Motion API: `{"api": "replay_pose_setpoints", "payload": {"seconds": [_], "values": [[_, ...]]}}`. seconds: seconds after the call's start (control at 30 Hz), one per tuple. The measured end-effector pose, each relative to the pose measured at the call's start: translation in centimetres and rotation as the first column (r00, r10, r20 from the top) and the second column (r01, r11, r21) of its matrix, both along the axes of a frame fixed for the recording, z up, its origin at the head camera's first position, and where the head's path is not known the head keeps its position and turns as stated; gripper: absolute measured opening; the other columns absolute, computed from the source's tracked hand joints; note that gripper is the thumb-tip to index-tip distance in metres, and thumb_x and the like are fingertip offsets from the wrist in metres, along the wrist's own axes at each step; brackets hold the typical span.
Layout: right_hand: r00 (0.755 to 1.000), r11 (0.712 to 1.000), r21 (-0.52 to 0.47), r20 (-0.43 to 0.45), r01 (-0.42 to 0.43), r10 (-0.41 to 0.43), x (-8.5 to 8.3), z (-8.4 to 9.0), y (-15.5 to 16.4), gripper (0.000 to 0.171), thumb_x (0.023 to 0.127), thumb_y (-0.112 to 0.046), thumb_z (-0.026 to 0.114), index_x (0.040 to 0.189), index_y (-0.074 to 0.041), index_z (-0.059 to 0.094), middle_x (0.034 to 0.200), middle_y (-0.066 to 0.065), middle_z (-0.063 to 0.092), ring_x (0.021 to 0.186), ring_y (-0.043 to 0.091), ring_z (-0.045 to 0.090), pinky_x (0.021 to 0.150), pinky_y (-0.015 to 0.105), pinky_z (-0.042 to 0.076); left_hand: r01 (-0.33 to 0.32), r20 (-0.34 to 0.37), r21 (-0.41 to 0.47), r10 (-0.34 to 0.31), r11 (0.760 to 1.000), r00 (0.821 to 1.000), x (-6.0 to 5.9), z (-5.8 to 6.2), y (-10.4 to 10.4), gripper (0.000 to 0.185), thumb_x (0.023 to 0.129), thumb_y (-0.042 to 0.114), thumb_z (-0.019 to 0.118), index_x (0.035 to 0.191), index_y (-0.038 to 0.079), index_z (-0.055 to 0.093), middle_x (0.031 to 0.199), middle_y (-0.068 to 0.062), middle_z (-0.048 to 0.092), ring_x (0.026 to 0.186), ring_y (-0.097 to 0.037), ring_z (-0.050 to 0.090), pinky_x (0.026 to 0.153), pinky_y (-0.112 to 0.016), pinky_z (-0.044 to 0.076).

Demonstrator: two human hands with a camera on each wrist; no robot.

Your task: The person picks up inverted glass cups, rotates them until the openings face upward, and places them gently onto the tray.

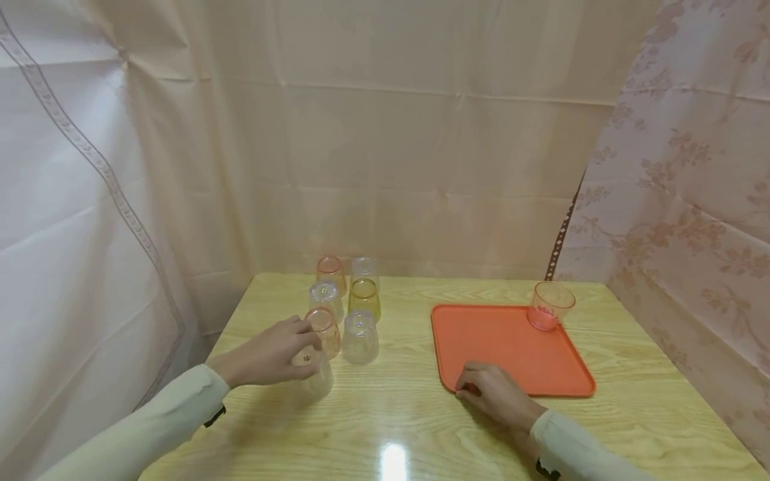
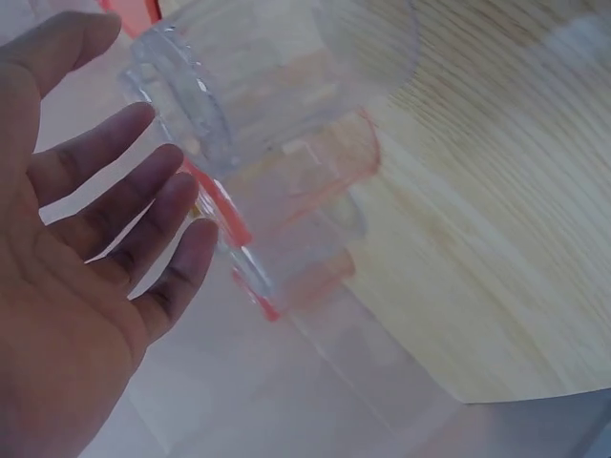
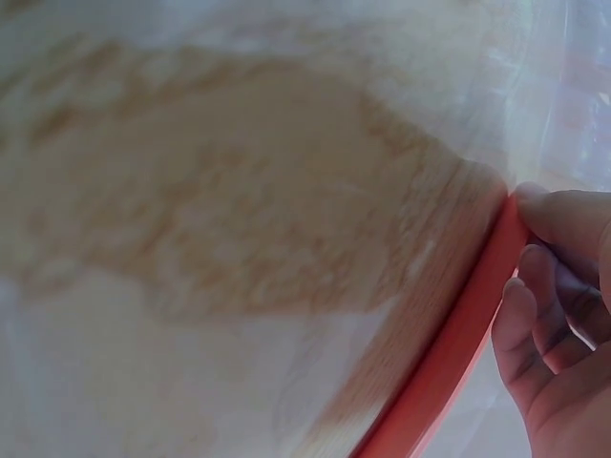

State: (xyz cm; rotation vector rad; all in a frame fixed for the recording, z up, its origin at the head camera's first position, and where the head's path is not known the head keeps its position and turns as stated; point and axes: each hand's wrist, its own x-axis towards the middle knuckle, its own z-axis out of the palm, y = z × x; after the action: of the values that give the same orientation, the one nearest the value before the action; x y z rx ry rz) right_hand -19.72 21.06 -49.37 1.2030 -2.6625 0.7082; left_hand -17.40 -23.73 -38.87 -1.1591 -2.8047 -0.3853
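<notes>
With left hand (image 1: pixel 273 354) spread by the nearest cup (image 1: pixel 321 385), my right hand (image 1: pixel 498 397) pinched the tray (image 1: pixel 502 344), perhaps steadying it

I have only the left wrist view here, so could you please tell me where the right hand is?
Observer: In the head view, the right hand is at the near left corner of the red tray, touching its rim.

Operator: Thank you; would you mind saying whether anything stands on that tray?

Observer: Yes, one see-through reddish cup stands there, mouth up, at the far right corner.

Operator: And could you kindly count the group of cups beside the left hand for me, as they overlap in my picture?

Observer: The head view shows seven upside-down cups in that group, counting the one at the fingers.
</notes>
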Motion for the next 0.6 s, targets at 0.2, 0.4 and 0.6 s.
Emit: {"api": "replay_pose_setpoints", "payload": {"seconds": [0.2,0.4,0.6], "values": [[1.0,1.0,-0.009,0.024,0.003,-0.002,0.0,-0.11,0.19,0.012,0.087,-0.01,0.082,0.092,-0.019,0.076,0.091,-0.013,0.064,0.08,-0.001,0.059,0.067,0.024,0.053,-0.055,0.031,-0.05,0.057,0.997,0.998,0.54,-0.23,-0.96,0.047,0.092,0.036,0.077,0.129,0.01,0.064,0.123,-0.001,0.06,0.107,-0.019,0.055,0.09,-0.044,0.049],[1.0,1.0,-0.008,0.017,0.004,-0.004,0.02,-0.16,0.36,0.012,0.087,-0.012,0.083,0.092,-0.02,0.076,0.091,-0.015,0.064,0.081,-0.002,0.06,0.068,0.024,0.054,-0.05,0.015,-0.059,0.051,0.997,0.999,0.3,-0.89,-1.04,0.058,0.09,0.035,0.079,0.138,0.011,0.059,0.124,-0.003,0.057,0.104,-0.018,0.055,0.086,-0.042,0.05],[1.0,1.0,-0.002,0.0,0.005,-0.005,0.01,-0.27,0.28,0.011,0.088,-0.014,0.082,0.093,-0.021,0.076,0.092,-0.015,0.065,0.082,-0.001,0.061,0.069,0.024,0.055,-0.078,0.112,-0.058,0.084,0.995,0.99,-0.03,-0.72,-1.16,0.06,0.088,0.035,0.081,0.138,0.01,0.06,0.128,-0.008,0.057,0.108,-0.022,0.057,0.087,-0.045,0.052]]}}
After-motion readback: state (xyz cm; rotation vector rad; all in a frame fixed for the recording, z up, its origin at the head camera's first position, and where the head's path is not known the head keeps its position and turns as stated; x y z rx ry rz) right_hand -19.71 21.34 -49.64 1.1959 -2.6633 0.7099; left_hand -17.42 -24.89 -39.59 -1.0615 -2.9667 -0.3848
